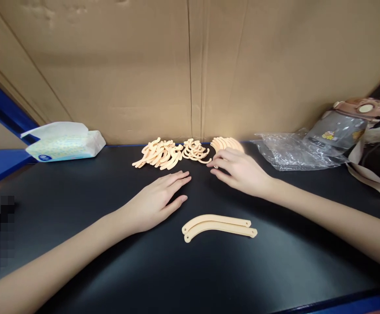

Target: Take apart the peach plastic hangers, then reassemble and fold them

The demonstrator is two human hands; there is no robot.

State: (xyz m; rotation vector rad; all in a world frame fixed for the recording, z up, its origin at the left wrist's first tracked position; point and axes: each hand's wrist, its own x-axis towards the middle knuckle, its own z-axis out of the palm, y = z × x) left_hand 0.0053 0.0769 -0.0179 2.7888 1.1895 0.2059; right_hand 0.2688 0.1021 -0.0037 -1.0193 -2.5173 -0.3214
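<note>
Two long, curved, cream-coloured plastic strips (220, 226) with a hole at each end lie side by side on the black table, close to me. My left hand (159, 200) hovers over or rests on the tabletop left of them, fingers stretched out and thumb apart, holding nothing. Beyond its fingertips is a loose heap of short curved cream pieces (160, 153). A smaller pile of hook-like curved pieces (194, 150) sits beside that heap. My right hand (238, 170) is in front of a row of curved pieces (225, 143), partly covering it; its bent fingers and thumb are apart, with no piece visible between them.
A soft tissue pack (65, 146) lies at the back left. Clear plastic bags (297, 150) are at the back right, beside a transparent bottle (337, 128) with a brown lid and a strap. A cardboard wall (144, 65) closes off the table's far edge.
</note>
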